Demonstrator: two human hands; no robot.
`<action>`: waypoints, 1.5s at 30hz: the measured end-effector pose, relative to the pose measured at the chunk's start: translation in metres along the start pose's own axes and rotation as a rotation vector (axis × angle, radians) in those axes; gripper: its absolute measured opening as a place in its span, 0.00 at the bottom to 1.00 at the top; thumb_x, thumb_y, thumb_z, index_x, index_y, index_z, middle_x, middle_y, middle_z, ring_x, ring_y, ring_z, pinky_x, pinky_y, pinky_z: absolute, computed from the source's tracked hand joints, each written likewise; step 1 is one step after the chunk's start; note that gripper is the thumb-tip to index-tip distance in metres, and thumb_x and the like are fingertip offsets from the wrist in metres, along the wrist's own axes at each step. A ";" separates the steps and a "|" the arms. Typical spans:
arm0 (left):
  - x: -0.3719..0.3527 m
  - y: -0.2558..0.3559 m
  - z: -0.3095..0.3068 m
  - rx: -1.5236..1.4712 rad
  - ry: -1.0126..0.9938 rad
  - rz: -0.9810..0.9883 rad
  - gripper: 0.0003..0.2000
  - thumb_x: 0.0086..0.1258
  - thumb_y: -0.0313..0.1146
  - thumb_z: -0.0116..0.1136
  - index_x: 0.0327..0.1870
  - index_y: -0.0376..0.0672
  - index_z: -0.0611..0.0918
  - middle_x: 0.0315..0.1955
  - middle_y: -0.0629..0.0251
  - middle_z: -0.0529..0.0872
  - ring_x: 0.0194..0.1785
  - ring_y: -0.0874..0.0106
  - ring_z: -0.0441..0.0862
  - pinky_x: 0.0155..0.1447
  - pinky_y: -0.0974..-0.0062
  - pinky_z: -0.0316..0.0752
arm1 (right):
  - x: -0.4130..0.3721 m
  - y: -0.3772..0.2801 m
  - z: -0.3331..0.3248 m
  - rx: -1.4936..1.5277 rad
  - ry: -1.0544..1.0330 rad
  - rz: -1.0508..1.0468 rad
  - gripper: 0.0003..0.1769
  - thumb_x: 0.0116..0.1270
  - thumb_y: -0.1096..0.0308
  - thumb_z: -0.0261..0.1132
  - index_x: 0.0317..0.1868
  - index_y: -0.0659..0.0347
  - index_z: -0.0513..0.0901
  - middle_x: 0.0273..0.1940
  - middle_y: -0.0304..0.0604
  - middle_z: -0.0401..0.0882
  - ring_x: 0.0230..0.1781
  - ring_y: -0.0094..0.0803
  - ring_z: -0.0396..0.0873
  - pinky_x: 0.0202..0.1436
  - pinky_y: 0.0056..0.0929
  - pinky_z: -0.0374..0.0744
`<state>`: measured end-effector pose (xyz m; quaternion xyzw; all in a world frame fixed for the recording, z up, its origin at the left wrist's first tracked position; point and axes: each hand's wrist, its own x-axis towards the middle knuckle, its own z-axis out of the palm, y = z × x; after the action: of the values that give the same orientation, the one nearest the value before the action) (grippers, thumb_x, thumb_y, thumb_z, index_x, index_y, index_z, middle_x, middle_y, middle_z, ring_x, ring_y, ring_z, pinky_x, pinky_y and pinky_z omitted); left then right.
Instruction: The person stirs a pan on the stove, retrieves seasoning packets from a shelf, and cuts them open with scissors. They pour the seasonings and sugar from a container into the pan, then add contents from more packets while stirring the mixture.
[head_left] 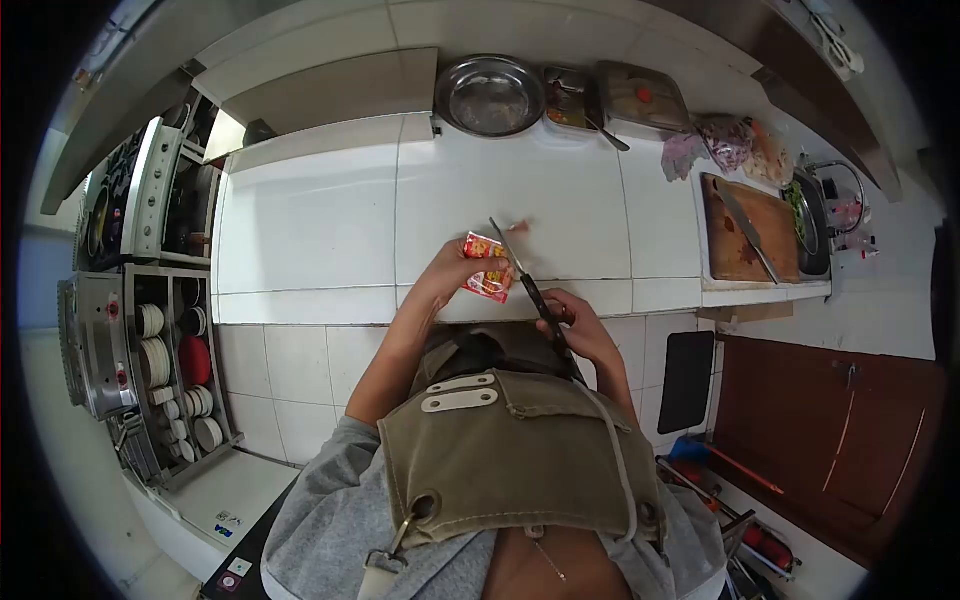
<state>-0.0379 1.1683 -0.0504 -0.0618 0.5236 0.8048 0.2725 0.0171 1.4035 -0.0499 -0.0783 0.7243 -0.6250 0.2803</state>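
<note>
My left hand pinches a small red and yellow printed packet just above the front edge of the white tiled counter. In my right hand is a narrow-bladed knife with a long black handle. Its blade points up and away from me, and overlaps the packet's right side in this view. A small reddish scrap lies on the counter just beyond the blade.
Along the back wall stand a round steel basin, a metal tray with a utensil and a lidded container. To the right, a larger knife rests on a wooden cutting board beside plastic bags and a sink. Dish racks stand left.
</note>
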 end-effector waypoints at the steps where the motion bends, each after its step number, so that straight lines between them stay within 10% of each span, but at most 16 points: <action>1: -0.001 -0.003 -0.003 0.045 -0.007 -0.021 0.08 0.59 0.24 0.62 0.38 0.33 0.80 0.32 0.58 0.85 0.34 0.71 0.84 0.41 0.75 0.80 | 0.003 0.000 0.001 0.030 0.026 0.066 0.28 0.55 0.63 0.71 0.54 0.62 0.72 0.24 0.31 0.74 0.26 0.17 0.68 0.31 0.21 0.67; 13: -0.058 -0.006 -0.067 -0.472 0.152 0.236 0.08 0.65 0.30 0.58 0.39 0.36 0.77 0.36 0.55 0.83 0.42 0.64 0.82 0.52 0.63 0.79 | 0.045 -0.013 0.012 -1.121 0.372 -0.240 0.31 0.50 0.64 0.70 0.55 0.60 0.71 0.41 0.50 0.79 0.40 0.44 0.78 0.42 0.38 0.76; 19: -0.075 -0.013 -0.070 -0.446 0.143 0.407 0.09 0.62 0.31 0.62 0.39 0.39 0.76 0.39 0.55 0.82 0.48 0.62 0.80 0.59 0.61 0.74 | 0.091 -0.058 0.010 -1.295 0.118 0.149 0.21 0.52 0.63 0.68 0.44 0.63 0.75 0.43 0.51 0.76 0.43 0.46 0.77 0.47 0.39 0.77; 25: -0.087 -0.028 -0.075 -0.490 0.137 0.485 0.10 0.59 0.29 0.65 0.37 0.41 0.75 0.40 0.61 0.82 0.52 0.62 0.78 0.64 0.66 0.68 | 0.214 -0.020 -0.006 -0.797 0.770 -0.441 0.13 0.52 0.63 0.68 0.38 0.57 0.79 0.42 0.46 0.77 0.45 0.41 0.76 0.47 0.36 0.76; 29: -0.092 -0.019 -0.075 -0.468 0.106 0.482 0.11 0.62 0.31 0.62 0.43 0.41 0.76 0.42 0.59 0.82 0.53 0.62 0.78 0.63 0.64 0.69 | 0.221 -0.013 0.001 -0.637 0.803 -0.512 0.04 0.50 0.67 0.67 0.23 0.55 0.80 0.36 0.42 0.77 0.40 0.38 0.77 0.41 0.35 0.77; 35: -0.079 0.003 -0.081 -0.344 0.019 0.358 0.12 0.67 0.36 0.57 0.46 0.39 0.76 0.44 0.58 0.82 0.50 0.64 0.79 0.55 0.65 0.76 | 0.148 -0.002 -0.020 -0.349 0.745 -0.490 0.03 0.52 0.70 0.67 0.26 0.59 0.82 0.26 0.45 0.80 0.29 0.40 0.78 0.38 0.35 0.77; 38: -0.067 0.024 -0.062 -0.255 -0.073 0.376 0.14 0.66 0.41 0.58 0.43 0.41 0.78 0.41 0.64 0.82 0.47 0.68 0.80 0.52 0.69 0.77 | 0.032 0.011 -0.037 0.299 1.375 -0.509 0.02 0.58 0.73 0.65 0.32 0.60 0.82 0.32 0.40 0.81 0.31 0.28 0.78 0.36 0.27 0.77; 39: -0.071 0.030 -0.049 -0.264 -0.137 0.399 0.14 0.65 0.42 0.58 0.42 0.41 0.78 0.40 0.66 0.83 0.45 0.70 0.80 0.52 0.70 0.76 | 0.003 0.059 -0.051 0.786 1.452 -0.797 0.04 0.60 0.74 0.64 0.37 0.61 0.81 0.36 0.38 0.81 0.34 0.24 0.78 0.37 0.22 0.76; 40: -0.071 0.033 -0.040 -0.254 -0.162 0.390 0.14 0.65 0.42 0.58 0.42 0.41 0.78 0.40 0.66 0.83 0.45 0.70 0.80 0.52 0.70 0.76 | -0.057 0.051 -0.050 0.449 1.846 -0.410 0.06 0.61 0.74 0.63 0.39 0.62 0.80 0.37 0.40 0.82 0.36 0.25 0.78 0.38 0.23 0.76; 41: -0.070 0.035 -0.031 -0.343 -0.212 0.409 0.11 0.65 0.42 0.58 0.39 0.43 0.78 0.38 0.69 0.83 0.42 0.73 0.80 0.50 0.71 0.76 | -0.088 0.083 -0.056 0.340 2.102 -0.491 0.05 0.63 0.71 0.64 0.37 0.64 0.81 0.33 0.37 0.81 0.29 0.20 0.75 0.31 0.20 0.77; 45: -0.052 0.044 -0.021 -0.540 -0.214 0.339 0.10 0.66 0.43 0.56 0.36 0.47 0.80 0.34 0.74 0.84 0.35 0.78 0.78 0.46 0.75 0.73 | -0.062 0.237 -0.080 1.015 1.974 -0.245 0.08 0.61 0.71 0.65 0.38 0.66 0.82 0.30 0.39 0.80 0.26 0.23 0.76 0.30 0.21 0.78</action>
<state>-0.0206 1.1170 -0.0038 0.0413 0.2629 0.9502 0.1622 0.0849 1.5499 -0.2505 0.5054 0.2773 -0.6597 -0.4821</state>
